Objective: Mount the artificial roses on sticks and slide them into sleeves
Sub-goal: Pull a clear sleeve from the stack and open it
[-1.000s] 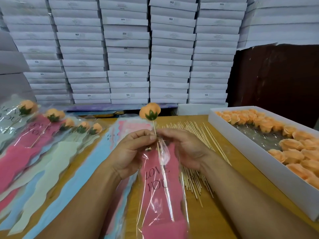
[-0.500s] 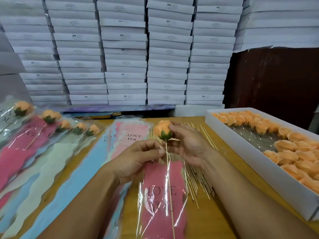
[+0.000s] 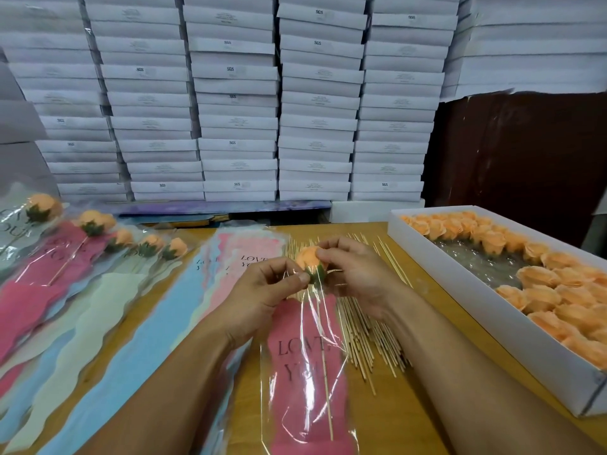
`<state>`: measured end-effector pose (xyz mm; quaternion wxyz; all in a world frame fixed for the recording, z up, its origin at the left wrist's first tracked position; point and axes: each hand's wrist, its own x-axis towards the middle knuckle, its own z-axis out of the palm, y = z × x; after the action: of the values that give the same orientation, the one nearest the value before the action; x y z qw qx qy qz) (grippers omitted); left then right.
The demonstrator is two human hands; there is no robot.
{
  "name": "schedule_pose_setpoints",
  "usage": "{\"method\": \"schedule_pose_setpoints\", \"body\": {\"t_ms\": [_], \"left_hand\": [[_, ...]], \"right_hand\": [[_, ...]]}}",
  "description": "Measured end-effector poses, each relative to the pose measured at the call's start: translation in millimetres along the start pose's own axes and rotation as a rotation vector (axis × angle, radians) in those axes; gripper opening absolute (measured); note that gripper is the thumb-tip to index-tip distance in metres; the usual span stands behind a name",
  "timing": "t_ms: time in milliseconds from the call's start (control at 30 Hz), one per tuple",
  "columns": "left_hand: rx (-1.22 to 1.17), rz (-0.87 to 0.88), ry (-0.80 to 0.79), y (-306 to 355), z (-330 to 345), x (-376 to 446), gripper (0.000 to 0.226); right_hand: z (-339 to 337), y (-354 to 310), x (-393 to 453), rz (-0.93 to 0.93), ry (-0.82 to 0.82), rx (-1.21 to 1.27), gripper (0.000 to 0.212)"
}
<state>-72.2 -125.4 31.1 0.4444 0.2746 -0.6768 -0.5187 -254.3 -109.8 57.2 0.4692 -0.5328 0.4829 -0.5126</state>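
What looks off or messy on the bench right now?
Nothing damaged or spilled. The loose sticks lie fanned unevenly beside the pink sleeve; the rose box has a bare patch where roses are gone.

"LOVE YOU" is printed on the near pink sleeve (image 3: 307, 366), on the stacked sleeves (image 3: 244, 261) behind it, and on the left finished sleeves (image 3: 49, 257). "SGS" marks the far white boxes (image 3: 232, 69).

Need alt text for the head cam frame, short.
Left hand pinches a pink sleeve open while the right hand holds an orange rose on its stick inside it; loose sticks and a box of roses lie right.
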Motion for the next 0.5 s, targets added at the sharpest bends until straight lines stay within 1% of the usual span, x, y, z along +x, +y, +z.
{"method": "schedule_pose_setpoints", "body": {"t_ms": [33, 133, 200, 300, 367, 500], "left_hand": [[0.004, 0.015, 0.012, -0.1, 1.1, 0.2, 0.019], [0.048, 0.038, 0.073, 0.4, 1.9, 0.9, 0.017], [0.087, 0.034, 0.114, -0.3, 1.8, 1.1, 0.016], [0.153, 0.035, 0.173, -0.8, 2.3, 2.3, 0.023], [0.176, 0.05, 0.185, 0.1, 3.3, 2.5, 0.024], [0.18, 0.078, 0.194, 1.5, 8.9, 1.4, 0.029]], "right_hand": [[0.5, 0.1, -0.1, -0.008, 0.004, -0.031, 0.008], [2.2, 0.7, -0.1, -0.005, -0.001, -0.118, 0.029], [3.5, 0.8, -0.3, 0.001, -0.021, -0.143, 0.039], [5.1, -0.6, -1.5, 0.001, -0.063, -0.143, 0.044], [5.5, -0.8, -1.7, 0.009, -0.087, -0.115, 0.047], [8.2, 0.2, -1.6, 0.103, -0.074, -0.073, 0.052]]}}
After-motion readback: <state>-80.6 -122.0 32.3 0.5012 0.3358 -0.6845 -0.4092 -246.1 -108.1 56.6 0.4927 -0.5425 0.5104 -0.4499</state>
